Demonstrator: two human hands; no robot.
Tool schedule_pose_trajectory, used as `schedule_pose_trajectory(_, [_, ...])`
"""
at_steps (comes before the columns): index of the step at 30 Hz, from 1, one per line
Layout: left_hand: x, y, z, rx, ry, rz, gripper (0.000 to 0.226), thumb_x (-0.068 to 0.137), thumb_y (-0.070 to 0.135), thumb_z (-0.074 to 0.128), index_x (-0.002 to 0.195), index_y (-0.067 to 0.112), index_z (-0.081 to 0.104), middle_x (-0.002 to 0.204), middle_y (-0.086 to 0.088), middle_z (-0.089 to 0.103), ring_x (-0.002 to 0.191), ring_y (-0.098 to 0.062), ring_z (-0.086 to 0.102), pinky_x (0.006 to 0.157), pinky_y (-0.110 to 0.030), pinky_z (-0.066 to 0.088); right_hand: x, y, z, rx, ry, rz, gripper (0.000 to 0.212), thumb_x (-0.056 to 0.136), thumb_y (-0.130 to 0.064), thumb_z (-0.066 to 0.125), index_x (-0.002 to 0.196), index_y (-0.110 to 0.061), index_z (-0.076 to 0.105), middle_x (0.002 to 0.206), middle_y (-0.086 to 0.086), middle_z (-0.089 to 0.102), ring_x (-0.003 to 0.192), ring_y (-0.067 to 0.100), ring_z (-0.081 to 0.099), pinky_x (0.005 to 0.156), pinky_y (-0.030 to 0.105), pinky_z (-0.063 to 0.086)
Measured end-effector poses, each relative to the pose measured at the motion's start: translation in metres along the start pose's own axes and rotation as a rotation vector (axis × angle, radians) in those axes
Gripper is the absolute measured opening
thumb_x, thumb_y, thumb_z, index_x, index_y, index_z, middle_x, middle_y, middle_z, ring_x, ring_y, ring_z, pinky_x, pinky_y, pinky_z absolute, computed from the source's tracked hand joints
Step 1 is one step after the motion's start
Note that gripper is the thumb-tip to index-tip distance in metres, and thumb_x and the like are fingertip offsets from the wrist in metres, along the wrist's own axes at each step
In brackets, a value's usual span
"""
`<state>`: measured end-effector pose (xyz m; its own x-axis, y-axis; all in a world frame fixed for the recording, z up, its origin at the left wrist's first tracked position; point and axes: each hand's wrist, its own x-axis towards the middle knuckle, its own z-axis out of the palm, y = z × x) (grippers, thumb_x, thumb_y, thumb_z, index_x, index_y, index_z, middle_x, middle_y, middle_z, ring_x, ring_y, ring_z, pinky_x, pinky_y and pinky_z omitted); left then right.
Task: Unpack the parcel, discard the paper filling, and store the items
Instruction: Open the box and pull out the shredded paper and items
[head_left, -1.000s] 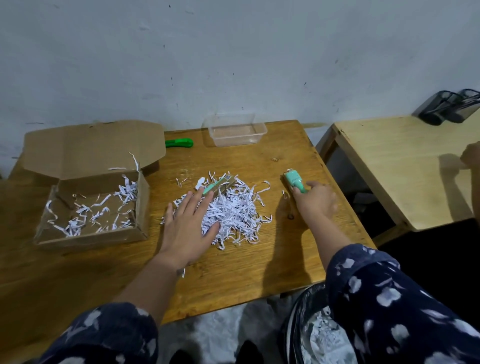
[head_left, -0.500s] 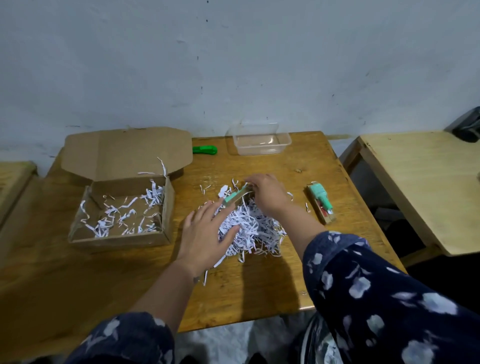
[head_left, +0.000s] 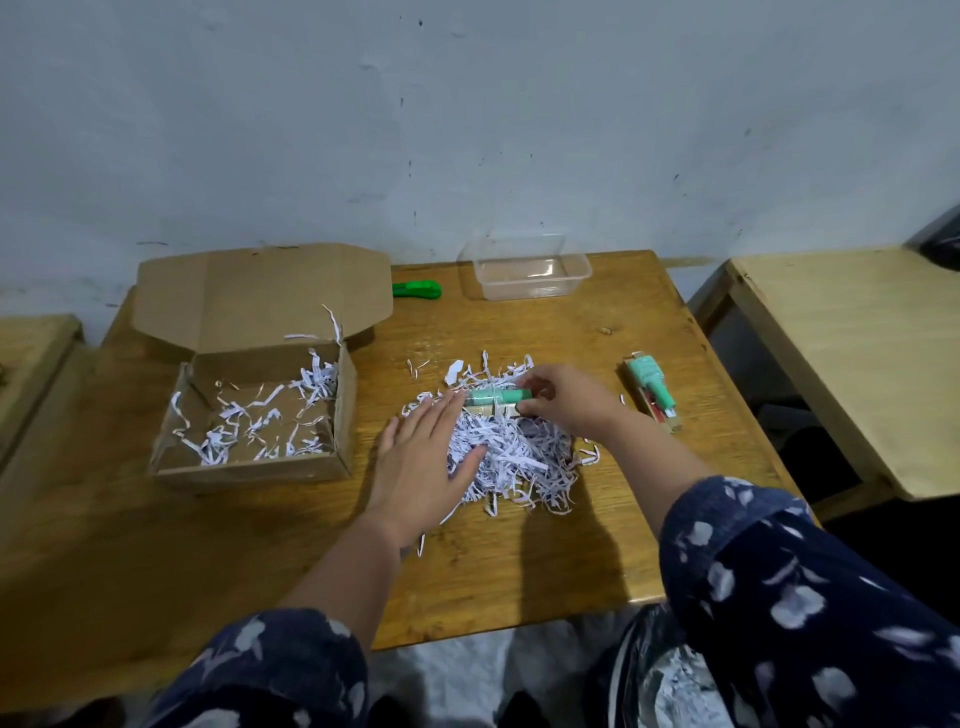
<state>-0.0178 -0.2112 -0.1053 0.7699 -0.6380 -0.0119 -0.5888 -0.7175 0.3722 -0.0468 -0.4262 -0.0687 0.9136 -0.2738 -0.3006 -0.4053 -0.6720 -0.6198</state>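
Observation:
A pile of white shredded paper (head_left: 511, 457) lies mid-table. My left hand (head_left: 423, 462) rests flat and open on the pile's left side. At the top of the pile my right hand (head_left: 563, 397) pinches a mint-green packaged item (head_left: 493, 399). A second mint-green packaged item (head_left: 652, 389) lies on the table to the right. The open cardboard box (head_left: 249, 415) at the left holds a few paper shreds. A clear plastic container (head_left: 524, 270) stands empty at the table's back edge.
A green box cutter (head_left: 417, 289) lies beside the box flap at the back. A black bin bag with shredded paper (head_left: 670, 680) sits below the table's front edge. Another wooden table (head_left: 852, 353) stands to the right, a gap between them.
My right hand left the first green item on the table's right side, moved left to the paper pile and took hold of the second green item. The left hand stayed on the pile.

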Motion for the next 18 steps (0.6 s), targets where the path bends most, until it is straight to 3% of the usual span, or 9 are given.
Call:
schedule_pose_trajectory(3, [-0.001,-0.001,0.001,0.012,0.003,-0.002,0.065,0.095,0.060,0.027,0.152,0.035,0.008,0.158,0.014,0.014,0.146,-0.008,0.007,0.119,-0.043,0.006,-0.001,0.001,0.001,-0.039,-0.042,0.036,0.040,0.082,-0.028,0.072,0.120,-0.024,0.062,0.111,0.002,0.064,0.094,0.020,0.060,0.078,0.030,0.048])
schedule_pose_trajectory(6, [-0.001,0.000,0.000,0.027,-0.009,-0.009,0.065,0.095,0.060,0.027,0.152,0.034,0.008,0.158,0.014,0.014,0.146,-0.008,0.007,0.119,-0.043,0.006,-0.002,-0.001,-0.001,-0.144,-0.018,0.029,0.038,0.075,-0.036,0.076,0.111,-0.032,0.064,0.110,0.000,0.065,0.105,0.022,0.056,0.088,0.036,0.043])
schedule_pose_trajectory(11, [0.000,0.003,-0.005,0.030,-0.035,-0.025,0.067,0.095,0.059,0.027,0.152,0.030,0.008,0.159,0.012,0.014,0.146,-0.009,0.008,0.119,-0.044,0.007,-0.015,-0.017,-0.019,-0.286,0.169,-0.124,0.031,0.075,-0.039,0.075,0.103,-0.036,0.063,0.108,-0.011,0.067,0.107,0.017,0.052,0.091,0.036,0.024])
schedule_pose_trajectory(16, [0.002,0.007,-0.010,0.041,-0.049,-0.042,0.066,0.095,0.058,0.029,0.152,0.029,0.012,0.158,0.011,0.017,0.146,-0.010,0.009,0.119,-0.045,0.005,-0.020,-0.019,-0.041,-0.191,0.296,-0.173,0.031,0.069,-0.026,0.081,0.097,-0.030,0.067,0.100,0.000,0.067,0.092,0.019,0.056,0.076,0.031,0.041])
schedule_pose_trajectory(18, [0.004,0.009,-0.011,0.040,-0.024,-0.045,0.065,0.095,0.058,0.028,0.151,0.029,0.016,0.158,0.010,0.019,0.146,-0.012,0.009,0.118,-0.047,0.003,-0.026,-0.015,-0.048,-0.159,0.349,-0.172,0.030,0.070,-0.021,0.080,0.097,-0.026,0.067,0.098,0.003,0.064,0.091,0.021,0.056,0.070,0.030,0.039])
